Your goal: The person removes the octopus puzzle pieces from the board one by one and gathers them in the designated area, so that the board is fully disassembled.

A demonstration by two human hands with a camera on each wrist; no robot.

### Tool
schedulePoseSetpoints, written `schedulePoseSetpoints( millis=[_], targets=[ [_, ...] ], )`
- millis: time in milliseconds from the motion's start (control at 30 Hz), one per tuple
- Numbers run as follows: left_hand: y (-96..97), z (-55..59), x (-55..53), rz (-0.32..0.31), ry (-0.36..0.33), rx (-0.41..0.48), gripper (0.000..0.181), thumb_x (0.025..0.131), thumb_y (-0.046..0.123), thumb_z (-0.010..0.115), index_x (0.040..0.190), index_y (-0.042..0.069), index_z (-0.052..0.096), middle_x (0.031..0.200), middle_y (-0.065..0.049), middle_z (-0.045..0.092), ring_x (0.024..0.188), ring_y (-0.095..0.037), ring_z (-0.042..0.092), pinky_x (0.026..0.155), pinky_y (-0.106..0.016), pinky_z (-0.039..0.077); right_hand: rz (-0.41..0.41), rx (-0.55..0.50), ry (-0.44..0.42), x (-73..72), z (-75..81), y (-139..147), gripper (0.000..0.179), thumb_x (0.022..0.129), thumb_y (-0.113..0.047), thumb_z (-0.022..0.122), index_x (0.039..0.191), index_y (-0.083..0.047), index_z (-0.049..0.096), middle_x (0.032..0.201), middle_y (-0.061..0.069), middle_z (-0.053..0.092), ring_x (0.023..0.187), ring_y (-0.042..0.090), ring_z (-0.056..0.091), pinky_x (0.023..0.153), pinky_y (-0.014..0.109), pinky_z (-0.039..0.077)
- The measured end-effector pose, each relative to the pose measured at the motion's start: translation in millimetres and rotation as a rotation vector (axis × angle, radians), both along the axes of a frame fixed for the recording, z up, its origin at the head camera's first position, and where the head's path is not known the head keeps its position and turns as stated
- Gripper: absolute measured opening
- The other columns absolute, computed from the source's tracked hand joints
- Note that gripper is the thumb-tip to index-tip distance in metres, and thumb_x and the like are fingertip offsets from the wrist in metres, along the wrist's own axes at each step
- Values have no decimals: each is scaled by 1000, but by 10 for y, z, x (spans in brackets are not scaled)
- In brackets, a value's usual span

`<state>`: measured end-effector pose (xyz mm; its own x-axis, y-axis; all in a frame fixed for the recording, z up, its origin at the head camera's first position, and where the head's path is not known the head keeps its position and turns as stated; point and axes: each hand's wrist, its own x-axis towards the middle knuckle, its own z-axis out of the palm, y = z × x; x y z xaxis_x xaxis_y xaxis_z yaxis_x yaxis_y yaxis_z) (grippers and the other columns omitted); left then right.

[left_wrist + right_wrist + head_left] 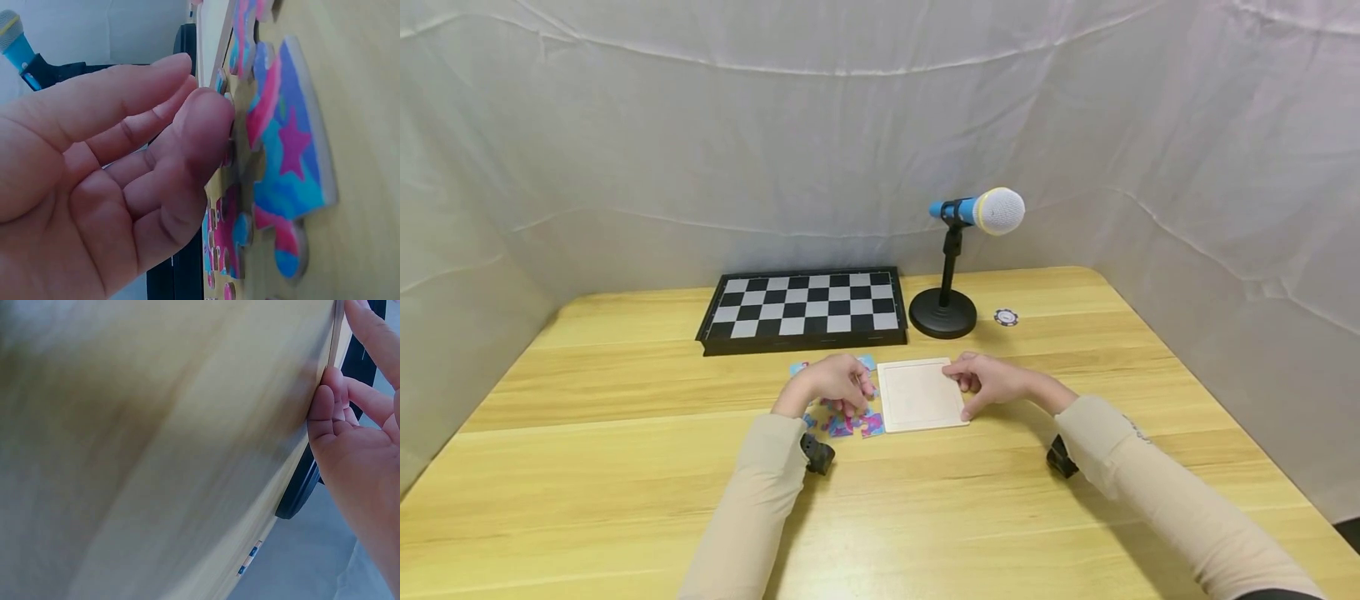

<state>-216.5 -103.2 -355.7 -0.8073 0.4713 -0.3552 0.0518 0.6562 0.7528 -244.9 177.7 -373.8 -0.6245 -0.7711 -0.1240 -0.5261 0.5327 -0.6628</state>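
My left hand (pixel 838 382) hovers low over a cluster of jigsaw pieces (pixel 842 427), fingers loosely bent toward them. In the left wrist view, nothing shows between the thumb and fingers (pixel 203 119), which hang close beside a blue, purple and pink piece with a star (pixel 290 150). More pink and blue pieces lie beyond, partly hidden by the hand. A square, pale wooden puzzle tray (pixel 921 396) with a raised rim lies flat to the right of the pieces. Gripping its right edge, my right hand (pixel 992 385) has its thumb at the near corner and a finger farther up.
Behind the pieces is a black-and-white chessboard case (pixel 805 308). A blue toy microphone (pixel 977 210) sits on a black round-based stand (pixel 943 315) behind the tray, and a poker chip (pixel 1006 317) lies right of it. White cloth (pixel 775 150) surrounds the wooden table (pixel 625 500).
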Motion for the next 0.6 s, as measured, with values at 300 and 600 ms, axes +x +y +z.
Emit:
schedulePoseSetpoints(
  millis=[300,600],
  targets=[
    [30,32,29,-36,-3,-86,15,70,-4,70,77,2,58,69,-6,59,52,-13,50,48,-21,38,-4,0,7,6,-15,11,75,68,-14,78,124,16,39,85,7,45,76,17,42,66,24,39],
    [52,21,37,-14,18,-156,16,70,-2,72,79,1,59,66,-4,56,49,-12,45,45,-21,32,81,-87,28,-99,-145,85,79,69,-30,76,126,12,41,85,4,43,75,15,41,65,26,39]
  ],
)
